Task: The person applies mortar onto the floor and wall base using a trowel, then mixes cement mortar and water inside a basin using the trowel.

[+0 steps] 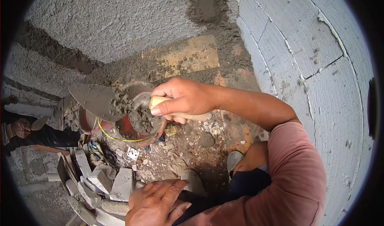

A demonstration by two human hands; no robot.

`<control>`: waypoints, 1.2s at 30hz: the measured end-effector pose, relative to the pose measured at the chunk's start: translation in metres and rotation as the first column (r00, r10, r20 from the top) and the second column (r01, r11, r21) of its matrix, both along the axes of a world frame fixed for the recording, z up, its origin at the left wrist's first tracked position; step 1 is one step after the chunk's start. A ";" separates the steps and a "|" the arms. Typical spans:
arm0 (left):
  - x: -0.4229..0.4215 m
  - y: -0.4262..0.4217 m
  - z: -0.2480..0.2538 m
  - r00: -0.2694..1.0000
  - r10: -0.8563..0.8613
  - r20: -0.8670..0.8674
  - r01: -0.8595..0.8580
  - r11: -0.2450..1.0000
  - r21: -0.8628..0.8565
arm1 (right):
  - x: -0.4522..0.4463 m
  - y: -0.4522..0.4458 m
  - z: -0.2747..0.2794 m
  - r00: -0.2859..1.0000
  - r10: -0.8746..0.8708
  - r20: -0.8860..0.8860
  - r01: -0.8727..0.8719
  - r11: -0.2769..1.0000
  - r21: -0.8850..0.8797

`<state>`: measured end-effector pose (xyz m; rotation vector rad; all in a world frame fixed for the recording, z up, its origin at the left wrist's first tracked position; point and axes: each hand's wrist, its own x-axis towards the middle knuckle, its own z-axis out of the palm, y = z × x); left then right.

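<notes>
My right hand is wrapped around the pale wooden handle of a trowel. The trowel's broad blade points left, smeared grey, with a lump of wet mortar near its neck. Below the blade stands a reddish bucket with a yellow-edged rim, partly hidden by the trowel and my hand; mortar lies inside it. My left hand is low in the view near my knees, its fingers stretched out and holding nothing.
Broken blocks are piled at lower left. A grey block wall rises on the right, a rough plastered wall ahead. Mortar-spattered boards lie along its foot. Another person's hand holds a trowel at far left. Rubble covers the floor.
</notes>
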<state>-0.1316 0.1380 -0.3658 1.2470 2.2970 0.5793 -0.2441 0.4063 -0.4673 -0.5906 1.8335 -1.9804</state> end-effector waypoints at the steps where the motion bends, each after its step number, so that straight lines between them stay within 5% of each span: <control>1: 0.000 0.000 0.001 1.000 0.019 0.005 -0.019 1.000 0.022 | -0.001 0.008 -0.005 0.980 0.064 0.189 -0.028 0.982 -0.188; 3: 0.002 -0.001 0.002 0.997 0.068 0.022 -0.069 0.995 0.069 | 0.003 0.014 -0.004 0.904 0.174 0.391 0.010 0.905 -0.426; 7: 0.001 0.001 0.007 0.984 0.178 0.030 -0.181 0.975 0.126 | 0.000 0.014 -0.004 0.938 0.023 0.347 0.129 0.904 -0.408; 10: 0.000 0.000 0.004 0.995 0.094 -0.013 -0.092 0.988 0.122 | -0.003 0.018 -0.011 0.896 0.051 0.442 0.215 0.820 -0.530; 14: 0.002 -0.001 0.001 0.993 -0.114 0.039 0.116 0.992 -0.055 | -0.037 0.052 -0.112 0.866 0.052 0.497 0.279 0.774 -0.568; 16: 0.006 -0.001 0.000 0.987 -0.142 0.068 0.150 0.981 -0.124 | -0.044 0.046 -0.145 0.529 -0.449 0.720 0.589 0.805 0.069; 19: 0.007 -0.004 0.002 0.992 -0.126 0.019 0.127 0.978 -0.165 | -0.029 0.064 -0.176 0.452 -0.545 0.706 0.639 0.750 0.170; 22: 0.003 -0.002 0.005 0.996 -0.084 0.037 0.089 0.982 -0.168 | -0.034 0.100 -0.163 0.680 -0.696 0.231 0.657 0.718 0.230; 28: -0.005 0.006 -0.002 0.991 -0.093 0.100 0.109 0.979 -0.171 | -0.046 0.173 -0.171 0.410 -0.807 0.425 0.780 0.552 0.295; 30: -0.005 0.007 -0.004 0.993 -0.059 0.104 0.079 0.979 -0.190 | -0.055 0.207 -0.201 0.428 -0.904 -0.010 0.740 0.344 0.578; 32: -0.006 0.006 -0.003 0.991 -0.072 0.113 0.091 0.981 -0.171 | -0.050 0.227 -0.200 0.522 -0.665 -0.534 0.679 -0.055 0.732; 34: -0.009 0.007 -0.007 0.987 -0.124 0.103 0.142 0.972 -0.189 | -0.050 0.241 -0.171 0.557 -0.572 -0.602 0.546 -0.295 0.785; 36: -0.010 0.008 -0.014 0.972 -0.218 0.091 0.235 0.936 -0.261 | -0.072 0.263 -0.166 0.442 -0.599 -0.668 0.518 -0.437 0.735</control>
